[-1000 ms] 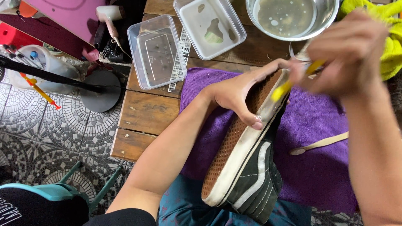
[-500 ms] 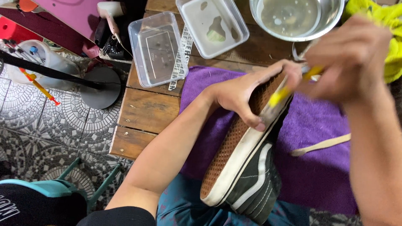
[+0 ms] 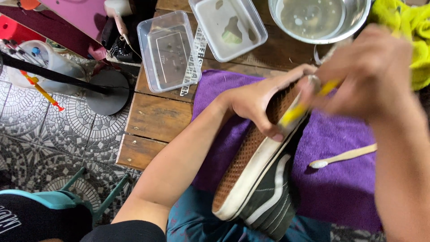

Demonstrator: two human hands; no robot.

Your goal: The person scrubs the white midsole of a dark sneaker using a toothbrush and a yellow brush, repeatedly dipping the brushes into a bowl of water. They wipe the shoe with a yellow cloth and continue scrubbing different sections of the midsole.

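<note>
Left hand [image 3: 257, 101] clamps around the black sneaker [image 3: 262, 179], fingers curled over its brown waffle sole, heel end tipped down toward the lap. Right hand [image 3: 367, 71] is closed on a yellow-handled brush [image 3: 298, 112], blurred, bristles at the white sole edge. The risk: the shoe rests only partly on the purple towel [image 3: 340, 179], so a hard stroke could twist it loose. The metal bowl of water [image 3: 320, 20] sits just beyond the knuckles, and a wide swing could knock it.
</note>
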